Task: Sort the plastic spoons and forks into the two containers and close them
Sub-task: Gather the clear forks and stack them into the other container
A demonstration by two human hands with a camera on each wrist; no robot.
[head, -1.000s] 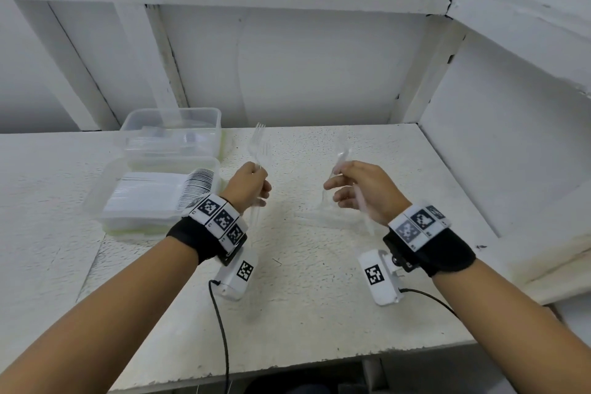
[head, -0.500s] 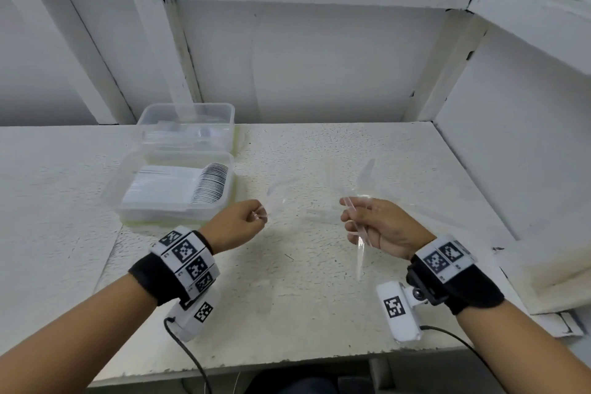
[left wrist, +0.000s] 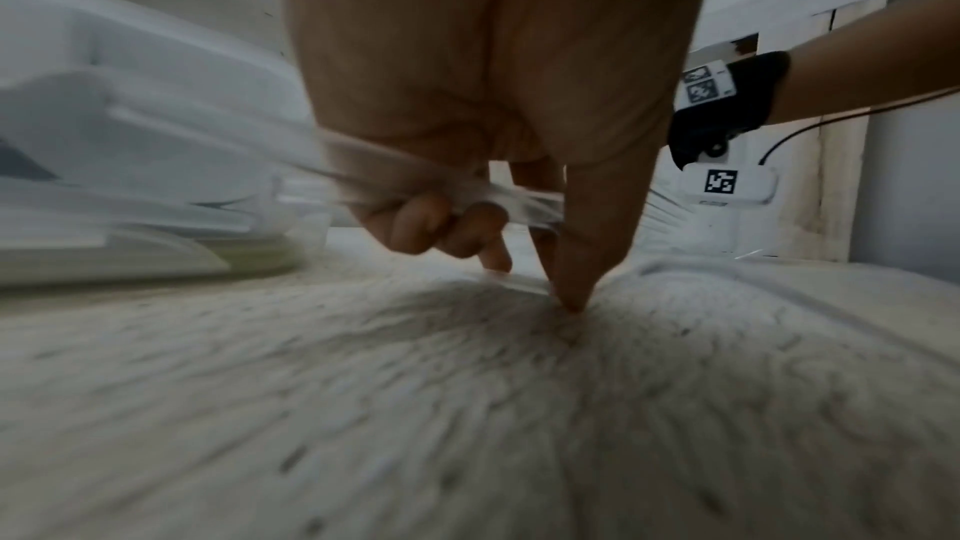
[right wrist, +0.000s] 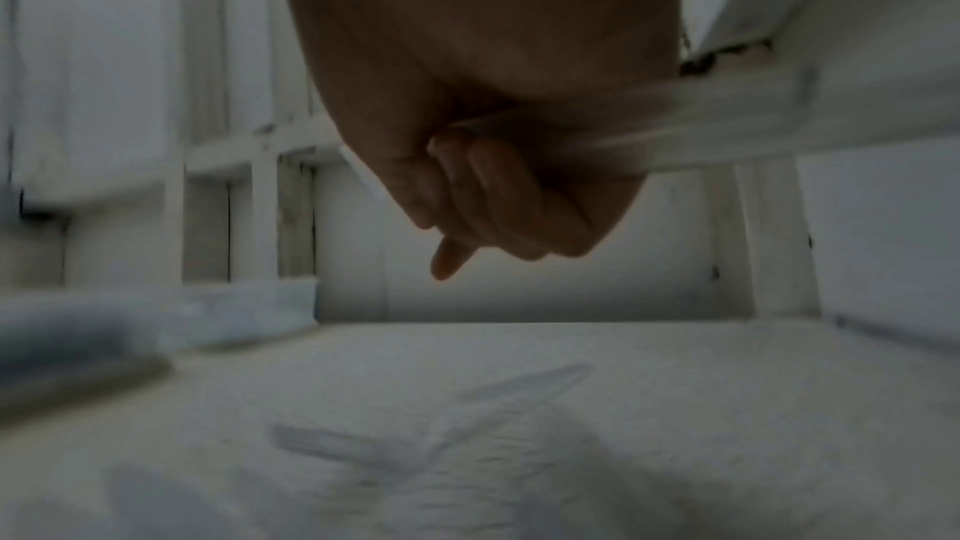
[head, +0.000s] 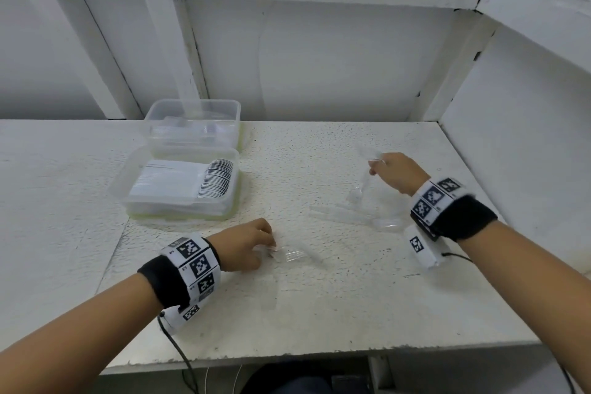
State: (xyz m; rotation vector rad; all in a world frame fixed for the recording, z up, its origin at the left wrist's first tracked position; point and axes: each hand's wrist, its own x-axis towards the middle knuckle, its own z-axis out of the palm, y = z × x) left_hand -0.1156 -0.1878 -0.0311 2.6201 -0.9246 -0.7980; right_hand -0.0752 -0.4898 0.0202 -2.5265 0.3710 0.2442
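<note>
Two clear tubs stand at the back left. The near container (head: 179, 198) holds a packed row of plastic spoons (head: 217, 179); the far container's (head: 195, 120) contents are unclear. My left hand (head: 271, 249) is low on the table and grips clear forks (head: 292, 255), tines pointing right. In the left wrist view my left hand (left wrist: 540, 286) keeps the forks (left wrist: 415, 179) curled in, while thumb and forefinger touch another clear piece on the table. My right hand (head: 375, 166), seen also as a fist (right wrist: 467, 200), grips clear utensils (right wrist: 675, 130); a spoon-like end (head: 355, 195) hangs down.
Loose clear cutlery (head: 351, 217) lies on the white table (head: 319, 313) just left of my right wrist. A white wall and frame close the back and the right side. Cables trail from both wrist cameras over the front edge.
My left hand has dropped from a raised pose to the table and come nearer, forks still in it. My right hand has moved right and farther back with its utensils.
</note>
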